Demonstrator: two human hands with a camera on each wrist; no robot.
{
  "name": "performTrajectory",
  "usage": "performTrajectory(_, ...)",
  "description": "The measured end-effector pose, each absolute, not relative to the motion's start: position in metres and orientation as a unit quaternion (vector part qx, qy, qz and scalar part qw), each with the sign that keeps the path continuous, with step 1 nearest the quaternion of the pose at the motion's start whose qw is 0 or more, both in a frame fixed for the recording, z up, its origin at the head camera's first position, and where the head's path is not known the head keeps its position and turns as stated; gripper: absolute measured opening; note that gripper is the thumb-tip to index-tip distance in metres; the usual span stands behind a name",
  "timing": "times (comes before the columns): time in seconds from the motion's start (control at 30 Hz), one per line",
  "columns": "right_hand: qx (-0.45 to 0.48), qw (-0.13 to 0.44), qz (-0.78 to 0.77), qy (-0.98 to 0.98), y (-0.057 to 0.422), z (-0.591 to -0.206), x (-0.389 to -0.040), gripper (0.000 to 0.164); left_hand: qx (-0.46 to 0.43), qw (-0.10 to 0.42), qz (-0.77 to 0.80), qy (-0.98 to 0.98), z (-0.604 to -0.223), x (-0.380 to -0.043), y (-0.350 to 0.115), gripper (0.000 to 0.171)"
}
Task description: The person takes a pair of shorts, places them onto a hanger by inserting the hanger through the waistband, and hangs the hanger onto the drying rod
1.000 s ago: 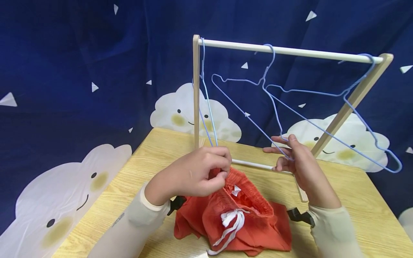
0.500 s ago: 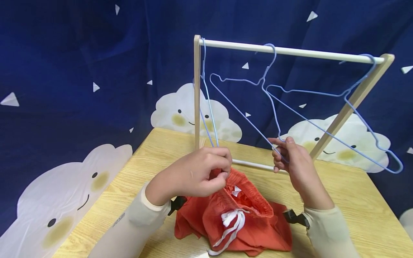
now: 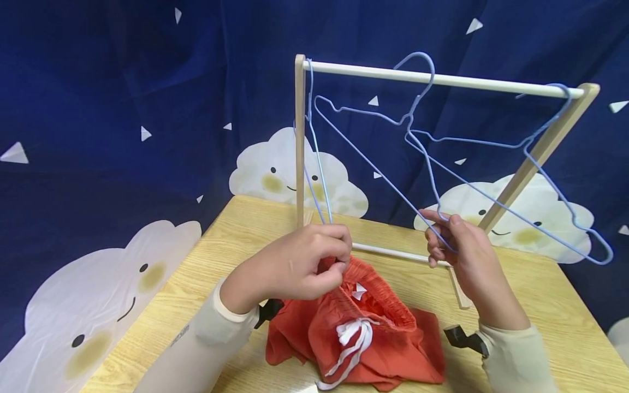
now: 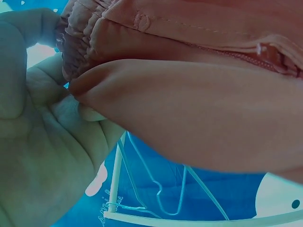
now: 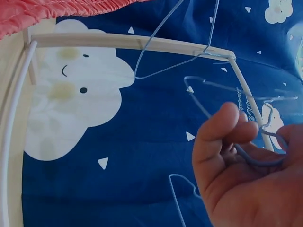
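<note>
My left hand (image 3: 300,262) pinches the elastic waistband of red drawstring shorts (image 3: 324,333) bunched on the table. A white drawstring (image 3: 361,338) hangs down their front. In the left wrist view a zipped pocket shows on the shorts (image 4: 189,109), beside the thumb and fingers. My right hand (image 3: 472,251) grips the lower right corner of the middle blue wire hanger (image 3: 410,116). This hanger is tilted, and the top of its hook stands above the rack's white bar (image 3: 491,83). In the right wrist view, curled fingers (image 5: 215,142) surround the wire.
One blue hanger (image 3: 318,164) hangs at the rack's left end, another (image 3: 491,142) at the right. Wooden posts (image 3: 300,142) carry the bar, with a lower white rod (image 3: 388,250) near the wooden table (image 3: 236,234). A dark blue cloud-print curtain (image 3: 123,82) is behind.
My right hand closed on the middle hanger's corner, then moved slightly right. The hanger's hook rose from resting on the bar to above it. My left hand and the shorts stayed put.
</note>
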State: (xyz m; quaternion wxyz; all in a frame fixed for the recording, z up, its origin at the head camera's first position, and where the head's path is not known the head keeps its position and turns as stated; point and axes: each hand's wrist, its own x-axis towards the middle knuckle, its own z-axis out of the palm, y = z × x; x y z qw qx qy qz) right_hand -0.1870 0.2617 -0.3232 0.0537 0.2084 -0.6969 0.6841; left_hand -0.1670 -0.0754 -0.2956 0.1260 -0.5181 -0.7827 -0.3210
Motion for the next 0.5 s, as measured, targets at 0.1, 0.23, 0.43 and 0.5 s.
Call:
performTrajectory(0.1,0.224,0.041,0.681,-0.696,0.268,-0.326,-0.186,0.045,-0.518,0.125,-0.322,-0.782,-0.296,-0.167,-0.076,0.022)
performTrajectory(0.23,0.217,0.020,0.674,-0.706,0.273,-0.330,-0.188,0.044,-0.516,0.129,-0.323,-0.782,-0.296,-0.167,-0.077,0.023)
performTrajectory(0.43,0.203,0.025,0.642,-0.739,0.283,-0.339,-0.188,0.050,-0.515,0.134,-0.318,-0.785,-0.297,-0.169,-0.080,0.023)
performTrajectory(0.5,0.199,0.034,0.638,-0.743,0.286,-0.342,-0.188,0.052,-0.514,0.132,-0.317,-0.786,-0.296,-0.169,-0.080,0.023)
